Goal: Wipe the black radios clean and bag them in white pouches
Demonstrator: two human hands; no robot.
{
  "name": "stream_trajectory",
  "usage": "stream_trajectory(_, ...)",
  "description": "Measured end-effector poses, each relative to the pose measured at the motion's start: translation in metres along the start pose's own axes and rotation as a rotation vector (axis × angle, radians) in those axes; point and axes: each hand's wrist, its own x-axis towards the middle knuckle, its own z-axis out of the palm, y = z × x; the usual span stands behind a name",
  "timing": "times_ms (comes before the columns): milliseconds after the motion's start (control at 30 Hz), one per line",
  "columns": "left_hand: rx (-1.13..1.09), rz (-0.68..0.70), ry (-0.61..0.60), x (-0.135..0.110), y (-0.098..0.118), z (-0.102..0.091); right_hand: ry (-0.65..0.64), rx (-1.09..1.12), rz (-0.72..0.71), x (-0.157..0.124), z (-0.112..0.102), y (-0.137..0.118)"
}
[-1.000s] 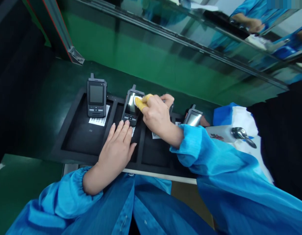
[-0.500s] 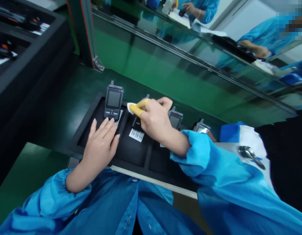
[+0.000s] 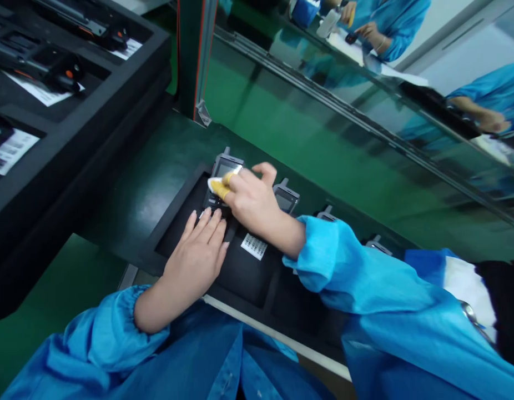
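A grey handheld radio (image 3: 224,164) with a screen and a stubby antenna rests in the leftmost compartment of the black foam tray (image 3: 174,208). My right hand (image 3: 255,200), with yellow finger cots on its fingers, pinches a small white cloth (image 3: 213,183) over the front of this radio, hiding part of it. Stretched out flat, my left hand (image 3: 198,247) has its fingertips at the radio's lower end. Another radio (image 3: 286,197) lies one compartment to the right, partly behind my right hand, with a printed white label sheet (image 3: 253,246) below it.
More radios (image 3: 378,244) continue rightward, partly behind my sleeve. At the right are a blue box (image 3: 426,266), white cloth (image 3: 465,286) and a shiny metal object (image 3: 469,312). Stacked black trays (image 3: 127,83) rise at the left. Beyond the glass, people in blue handle objects.
My right hand has moved left with the white cloth, from the second radio onto the leftmost one. My left hand stays flat at that radio's lower end. The view has shifted left.
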Motion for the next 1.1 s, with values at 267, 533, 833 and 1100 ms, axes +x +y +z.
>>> stream_trajectory(267,-0.016,-0.006,-0.02,0.0,0.0,0.0,-0.023,-0.033,-0.064,0.005,0.001,-0.009)
stream_trajectory(533,-0.018,-0.016,-0.015,-0.001,0.0,0.0,0.092,-0.042,0.122,0.012,0.004,0.024)
stream_trajectory(833,-0.144,-0.06,0.105,-0.004,-0.003,0.0,-0.008,0.122,0.076,-0.025,0.011,-0.012)
stream_trajectory(1100,-0.162,-0.245,0.391,-0.012,-0.009,-0.008,-0.002,0.248,-0.002,-0.076,-0.035,-0.026)
